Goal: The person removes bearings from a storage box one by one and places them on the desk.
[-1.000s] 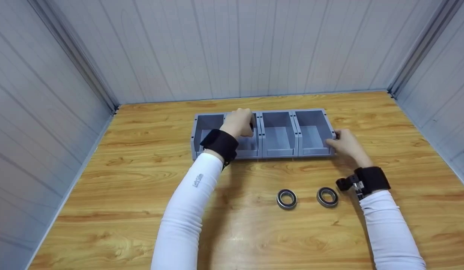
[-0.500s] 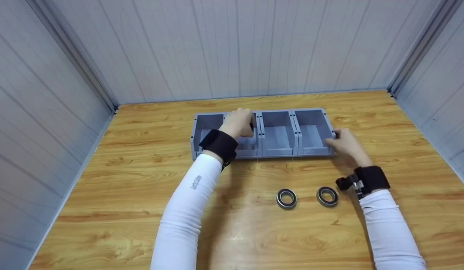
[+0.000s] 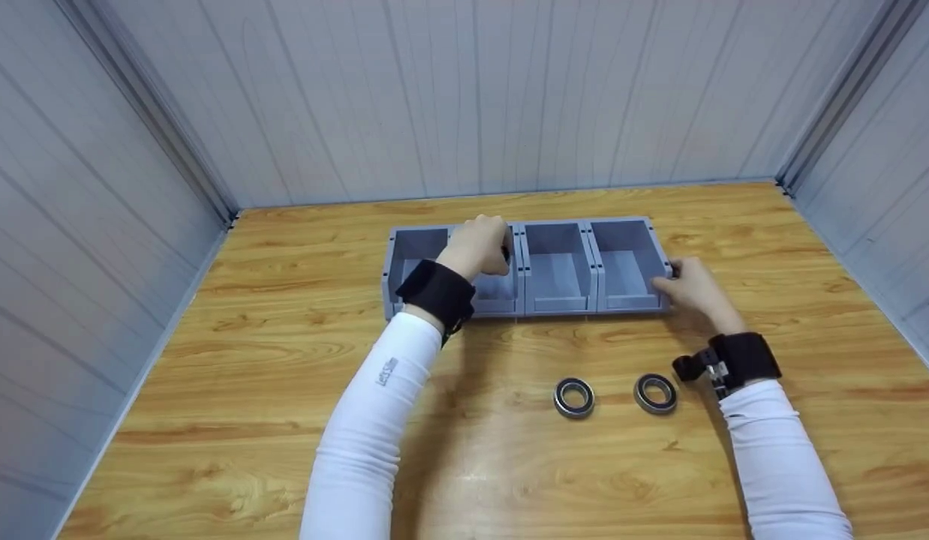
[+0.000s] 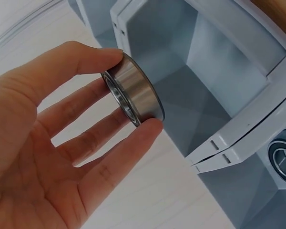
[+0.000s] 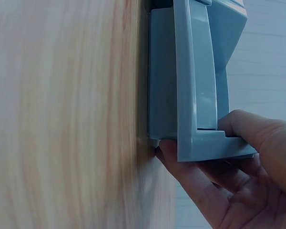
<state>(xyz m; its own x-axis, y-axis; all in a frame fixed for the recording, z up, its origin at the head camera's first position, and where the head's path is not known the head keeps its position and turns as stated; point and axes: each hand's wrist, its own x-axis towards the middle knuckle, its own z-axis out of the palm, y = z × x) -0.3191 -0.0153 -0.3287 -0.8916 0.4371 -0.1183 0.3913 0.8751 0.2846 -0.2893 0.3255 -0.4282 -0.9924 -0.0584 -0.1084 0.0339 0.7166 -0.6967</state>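
Note:
My left hand [image 3: 476, 244] is over the second grey bin [image 3: 498, 306] from the left. In the left wrist view its thumb and a finger pinch a ball bearing [image 4: 136, 90] by the metal outer ring; the other fingers spread behind it. Another bearing [image 4: 275, 157] lies in the neighbouring bin. At the right end of the row, my right hand [image 3: 693, 292] grips the side wall of the last bin [image 3: 631, 302]. The right wrist view has the thumb [image 5: 243, 123] inside that wall and the fingers outside and beneath its rim.
The grey bins are joined in one row on the wood-grain table [image 3: 269, 390]. Two more bearings, a left one [image 3: 573, 413] and a right one [image 3: 656, 409], lie flat in front of the row. Pale panel walls [image 3: 472, 97] enclose the table's back and sides.
My left forearm has shifted slightly to the left, while the left hand stays over the same bin. The right hand, bins and table bearings keep their places.

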